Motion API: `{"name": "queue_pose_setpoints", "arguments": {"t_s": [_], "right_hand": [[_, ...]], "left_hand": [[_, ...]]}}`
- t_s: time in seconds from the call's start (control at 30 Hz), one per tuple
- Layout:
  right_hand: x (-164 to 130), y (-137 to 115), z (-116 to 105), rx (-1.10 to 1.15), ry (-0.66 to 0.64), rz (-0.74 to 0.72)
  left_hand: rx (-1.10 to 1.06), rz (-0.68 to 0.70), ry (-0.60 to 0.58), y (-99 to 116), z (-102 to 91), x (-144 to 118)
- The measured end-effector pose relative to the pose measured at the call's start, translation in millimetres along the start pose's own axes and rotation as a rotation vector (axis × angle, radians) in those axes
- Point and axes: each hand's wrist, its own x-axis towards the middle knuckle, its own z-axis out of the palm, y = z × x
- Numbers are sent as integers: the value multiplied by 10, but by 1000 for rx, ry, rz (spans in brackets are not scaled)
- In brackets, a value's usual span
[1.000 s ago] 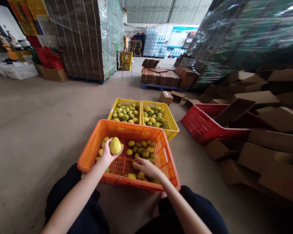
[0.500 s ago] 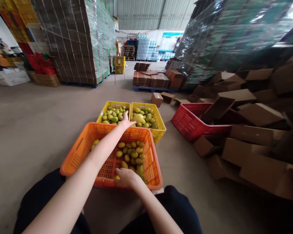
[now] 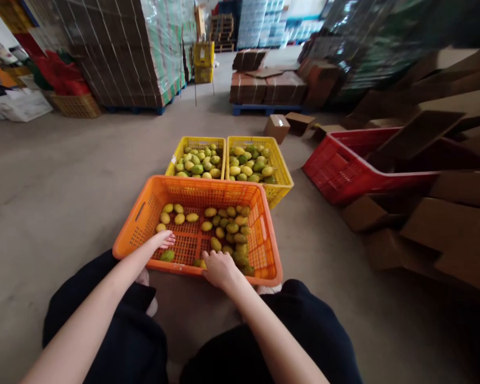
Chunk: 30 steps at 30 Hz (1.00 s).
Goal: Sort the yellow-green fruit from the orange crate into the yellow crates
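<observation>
An orange plastic crate [image 3: 200,184] stands in front of my legs with yellow-green lemons in it. More lemons [image 3: 232,226] lie clustered on its right side than on its left. My left hand [image 3: 166,239] is inside the left part, fingers spread and nothing in them, just above a green lemon [image 3: 167,256]. At the near rim, my right hand [image 3: 221,266] bends its fingers down over a yellow lemon [image 3: 202,263], which is partly hidden. Behind the crate, a left yellow crate [image 3: 170,166] and a right yellow crate [image 3: 282,169] hold many lemons.
A red crate [image 3: 336,173] with cardboard in it stands to the right, beside a heap of open cardboard boxes [image 3: 464,240]. Farther back are a pallet of flattened cartons [image 3: 268,88], a small box [image 3: 277,128] and a tall wrapped stack [image 3: 116,58].
My left hand has come back from over the yellow crates into the orange crate. A yellow lemon seen just beyond its fingers is gone from mid-air. The view has tilted down.
</observation>
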Motion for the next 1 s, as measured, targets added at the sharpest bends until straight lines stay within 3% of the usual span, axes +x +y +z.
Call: {"name": "queue_pose_setpoints", "arguments": {"t_s": [0.1,0.23,0.43,0.6,0.7,0.83,1.0], "right_hand": [[23,-25,43,4,-6,-6],[42,-99,127,23,-10,-67],[140,-101,271,84,-144,-72],[257,84,348,214,-130,41],[299,193,373,248,-151,101],[322,232,461,329,-95,121],[336,172,514,381,-80,101]], "left_hand": [[334,-74,180,-12,-108,190],[672,-58,209,-243,43,507],[1125,173,48,-640,665,1103],[1486,350,-147,-843,1301,1686],[1642,396,-216,-940,1538,1940],[1774,426,-171,-993,1587,2112],[1793,332,-85,-856,1405,2118]]}}
